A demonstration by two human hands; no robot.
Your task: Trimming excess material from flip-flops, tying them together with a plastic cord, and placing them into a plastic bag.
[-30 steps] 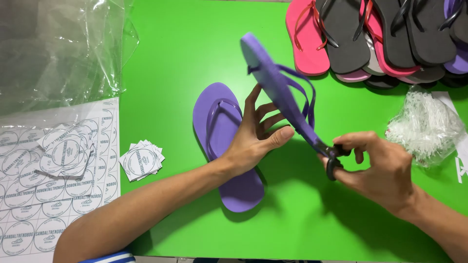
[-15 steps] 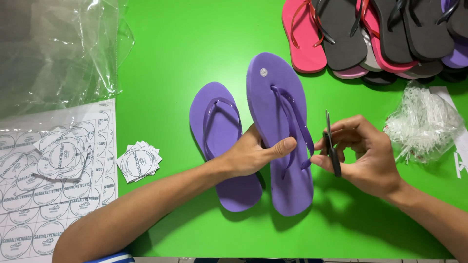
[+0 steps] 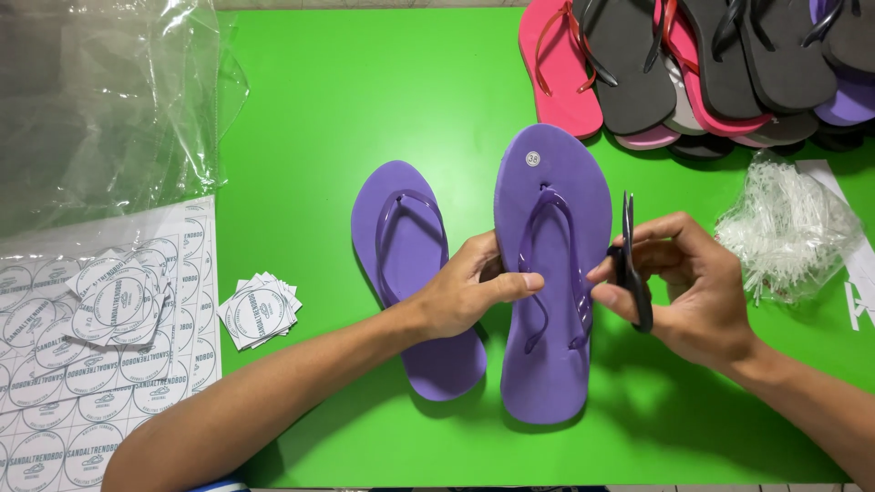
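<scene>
While the left hand (image 3: 465, 292) pinches the strap of the larger purple rubber flip-flop (image 3: 551, 273) between thumb and fingers, the right hand (image 3: 693, 287) has its grip pressed together round small black scissors (image 3: 632, 264), blades up, just beside the sandal's edge. Both purple sandals, the smaller purple flip-flop (image 3: 410, 273) too, lie sole-down on the green surface (image 3: 365, 100). A slip of the blades could nick the strap or a fingertip. Left sit a small stack of square white labels (image 3: 260, 310) and white sheets of round stickers (image 3: 64, 392); farther off, clear plastic bags (image 3: 100, 100), a bundle of white plastic ties (image 3: 788, 228) and piled sandals (image 3: 693, 64)
</scene>
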